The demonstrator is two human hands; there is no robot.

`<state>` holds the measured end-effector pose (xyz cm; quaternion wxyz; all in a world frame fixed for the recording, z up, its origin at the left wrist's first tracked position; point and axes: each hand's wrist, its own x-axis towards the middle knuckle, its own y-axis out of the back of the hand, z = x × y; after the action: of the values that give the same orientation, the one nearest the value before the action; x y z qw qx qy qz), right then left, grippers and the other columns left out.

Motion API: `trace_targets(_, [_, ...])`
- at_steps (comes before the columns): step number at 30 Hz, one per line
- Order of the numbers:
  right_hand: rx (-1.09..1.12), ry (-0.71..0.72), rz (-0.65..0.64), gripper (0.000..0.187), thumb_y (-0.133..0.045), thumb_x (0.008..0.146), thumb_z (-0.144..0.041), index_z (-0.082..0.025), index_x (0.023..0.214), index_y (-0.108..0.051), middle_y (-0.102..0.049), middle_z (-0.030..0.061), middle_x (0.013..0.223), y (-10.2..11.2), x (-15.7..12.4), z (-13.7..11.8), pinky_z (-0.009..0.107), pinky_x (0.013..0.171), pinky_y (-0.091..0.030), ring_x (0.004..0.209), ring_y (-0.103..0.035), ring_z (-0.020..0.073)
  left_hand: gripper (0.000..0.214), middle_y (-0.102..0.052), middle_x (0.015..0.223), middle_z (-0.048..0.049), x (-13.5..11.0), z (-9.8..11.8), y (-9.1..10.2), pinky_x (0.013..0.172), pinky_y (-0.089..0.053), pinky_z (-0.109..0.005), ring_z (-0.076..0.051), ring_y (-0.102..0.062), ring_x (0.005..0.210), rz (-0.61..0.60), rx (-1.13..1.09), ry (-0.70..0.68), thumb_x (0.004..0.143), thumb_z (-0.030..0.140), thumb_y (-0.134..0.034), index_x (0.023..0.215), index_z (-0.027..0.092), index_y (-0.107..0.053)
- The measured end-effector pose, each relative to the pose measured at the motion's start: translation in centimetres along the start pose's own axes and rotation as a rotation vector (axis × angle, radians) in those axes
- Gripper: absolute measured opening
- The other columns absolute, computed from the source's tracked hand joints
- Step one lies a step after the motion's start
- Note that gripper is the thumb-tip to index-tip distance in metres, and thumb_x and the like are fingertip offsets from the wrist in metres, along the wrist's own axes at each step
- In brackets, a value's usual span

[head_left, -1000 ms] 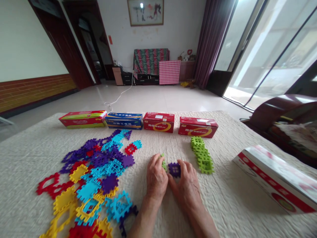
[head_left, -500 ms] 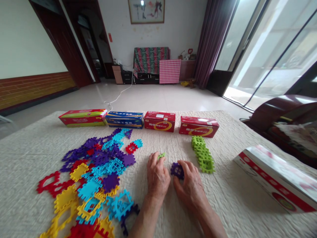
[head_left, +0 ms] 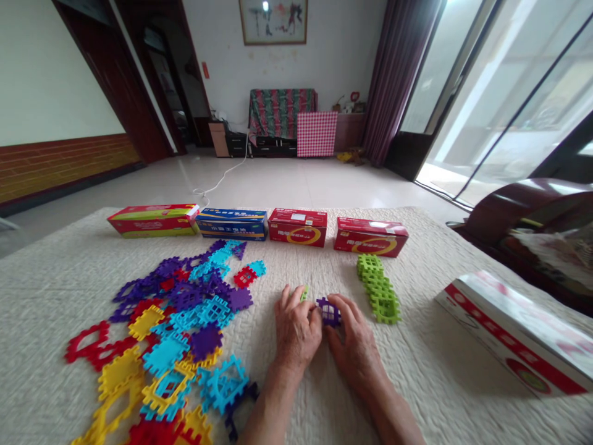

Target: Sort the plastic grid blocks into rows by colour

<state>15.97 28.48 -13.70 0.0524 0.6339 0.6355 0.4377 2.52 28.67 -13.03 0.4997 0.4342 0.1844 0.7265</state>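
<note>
Left hand (head_left: 299,324) has its thumb nearer now to the purple plastic window square (head_left: 329,321), left of the green plastic row (head_left: 378,287). Right hand (head_left: 353,334) pinches it; left's grip, can't tell. Probably light, stiff: hold edges.

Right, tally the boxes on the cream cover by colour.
Red-and-green box: 1
Blue box: 1
Red boxes: 2
White box with red band: 1
Total: 5
</note>
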Motion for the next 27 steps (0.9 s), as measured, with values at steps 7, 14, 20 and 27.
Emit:
trace_targets(7, [-0.011, -0.056, 0.14, 0.06, -0.059, 0.078, -0.023, -0.02, 0.134, -0.038, -0.048, 0.0141, 0.126, -0.8, -0.1, 0.2, 0.043, 0.087, -0.053, 0.114, -0.053, 0.0269, 0.019, -0.061, 0.129, -0.0096, 0.4, 0.1, 0.2, 0.109, -0.036, -0.054, -0.03, -0.045, 0.129, 0.017, -0.121, 0.024, 0.085, 0.023, -0.056, 0.079, 0.019, -0.073])
trace_targets(14, [-0.048, -0.071, 0.269, 0.053, -0.059, 0.078, -0.024, -0.02, 0.128, -0.042, -0.051, 0.0124, 0.118, -0.8, 0.2, -1.3, 0.045, 0.089, -0.051, 0.108, -0.054, 0.0262, 0.015, -0.058, 0.132, -0.0055, 0.4, 0.8, 1.0, 0.11, -0.034, -0.054, -0.031, -0.04, 0.133, -0.017, -0.218, 0.062, 0.081, 0.023, -0.061, 0.079, 0.024, -0.076])
trace_targets(20, [-0.039, -0.069, 0.321, 0.046, -0.055, 0.082, -0.022, -0.022, 0.127, -0.043, -0.05, 0.0123, 0.119, -0.1, 0.5, -2.0, 0.046, 0.093, -0.047, 0.111, -0.051, 0.0258, 0.014, -0.061, 0.128, -0.0056, 0.2, 0.8, 0.7, 0.107, -0.037, -0.054, -0.03, -0.043, 0.131, 0.043, -0.267, -0.036, 0.082, 0.024, -0.059, 0.077, 0.023, -0.073])
trace_targets(27, [-0.331, -0.229, 0.579, 0.057, -0.059, 0.078, -0.028, -0.012, 0.13, -0.043, -0.048, 0.0185, 0.117, 3.2, 0.0, 0.8, 0.053, 0.094, -0.041, 0.112, -0.045, 0.0336, 0.016, -0.066, 0.114, -0.0102, 0.4, 0.0, -0.3, 0.101, -0.045, -0.048, -0.026, -0.056, 0.115, 0.22, -0.239, -0.11, 0.083, 0.022, -0.053, 0.086, 0.019, -0.069])
